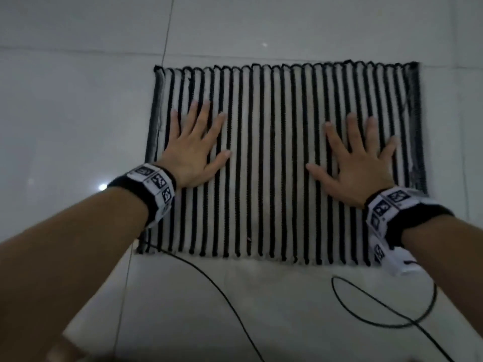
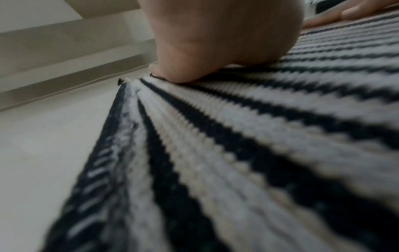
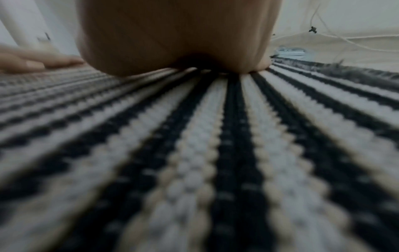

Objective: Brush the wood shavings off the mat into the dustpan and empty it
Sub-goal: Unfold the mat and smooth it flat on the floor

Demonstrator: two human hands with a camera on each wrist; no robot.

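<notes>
Both hands flat on the mat, fingers spread, grasping nothing: left hand near the mat's left edge, right hand near its right edge. No shavings, brush or dustpan in view. Judgement: step is smoothing the mat; press evenly, stroke along the stripes, keep edges flat. Floor open all round the mat; a black cable trails just off its near edge, a snag risk.

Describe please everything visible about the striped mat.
The mat is a woven rectangle with narrow black and white stripes, dark-edged on both sides. It lies flat on the pale tiled floor. The left hand and right hand press on it with spread fingers. No shavings are clearly visible.
</notes>
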